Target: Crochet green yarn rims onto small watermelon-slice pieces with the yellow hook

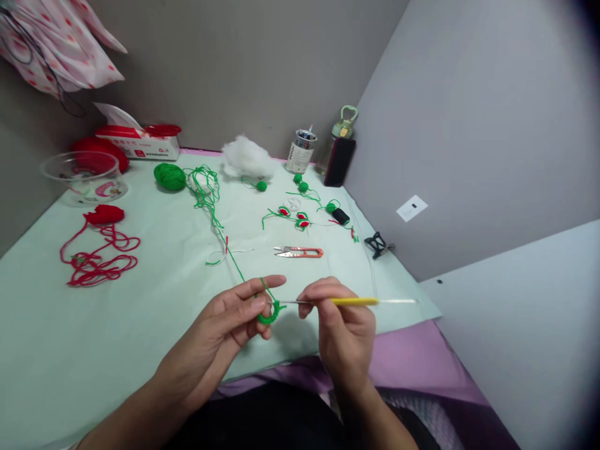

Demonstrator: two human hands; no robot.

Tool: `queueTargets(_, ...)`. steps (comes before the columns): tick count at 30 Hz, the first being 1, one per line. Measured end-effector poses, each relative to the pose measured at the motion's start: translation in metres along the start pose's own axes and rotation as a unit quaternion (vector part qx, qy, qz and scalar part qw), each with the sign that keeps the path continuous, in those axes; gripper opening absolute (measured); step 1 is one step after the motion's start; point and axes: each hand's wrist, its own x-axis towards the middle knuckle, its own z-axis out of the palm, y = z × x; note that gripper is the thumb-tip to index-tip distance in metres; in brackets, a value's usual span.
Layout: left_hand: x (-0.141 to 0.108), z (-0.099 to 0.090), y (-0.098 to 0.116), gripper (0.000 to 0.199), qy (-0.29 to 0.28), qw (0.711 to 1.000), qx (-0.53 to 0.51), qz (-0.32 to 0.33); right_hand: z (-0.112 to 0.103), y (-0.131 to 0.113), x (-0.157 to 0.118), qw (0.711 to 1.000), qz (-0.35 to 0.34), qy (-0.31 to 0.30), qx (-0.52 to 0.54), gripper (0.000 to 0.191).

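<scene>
My left hand (234, 312) pinches a small green crochet piece (269, 317), curved like a ring, between thumb and fingers. Green yarn (234, 265) runs over its raised index finger and back across the table. My right hand (344, 322) grips a crochet hook (355, 302) by its yellow handle, pen-fashion. The hook's thin metal shaft reaches left to the green piece; its tip is hidden at the stitches and fingers. Beyond the hands lie thread snips (307, 252) with an orange handle. The yarn leads to a loose green tangle (205, 187) beside a green yarn ball (170, 177).
Red yarn (104, 269) lies loose at left, near a clear plastic tub (82, 178) and a tissue box (140, 144). White stuffing (247, 158), a pen can (300, 152), a bottle (345, 125) and a phone (340, 162) stand behind. Small red-green crochet pieces (302, 223) lie mid-table.
</scene>
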Motion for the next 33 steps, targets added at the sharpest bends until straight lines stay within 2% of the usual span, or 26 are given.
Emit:
queueTargets(3,0.001,-0.002,-0.001,0.031,-0.006,1.0,0.009,0.002,-0.001,0.002,0.005,0.992,0.075,0.003,0.103,0.017)
queueTargets(6,0.0,-0.002,-0.002,0.028,-0.013,1.0,0.018,0.012,0.001,0.003,0.007,0.985,0.106,0.02,0.134,0.016)
queueTargets(13,-0.002,0.004,-0.003,0.038,0.002,0.994,0.097,0.058,0.002,-0.001,0.006,0.993,0.057,0.013,0.102,0.016)
queueTargets(19,-0.001,0.005,-0.005,0.044,-0.002,0.994,0.097,0.059,0.002,0.0,0.006,0.992,0.054,0.0,0.116,0.014)
queueTargets(28,0.004,-0.005,-0.006,0.047,-0.066,0.997,0.044,-0.015,0.002,-0.002,0.008,0.985,0.088,0.002,0.15,0.014)
queueTargets(33,0.006,-0.009,-0.005,0.038,-0.114,0.993,0.032,-0.023,-0.002,-0.002,0.012,0.973,0.146,0.006,0.181,0.017)
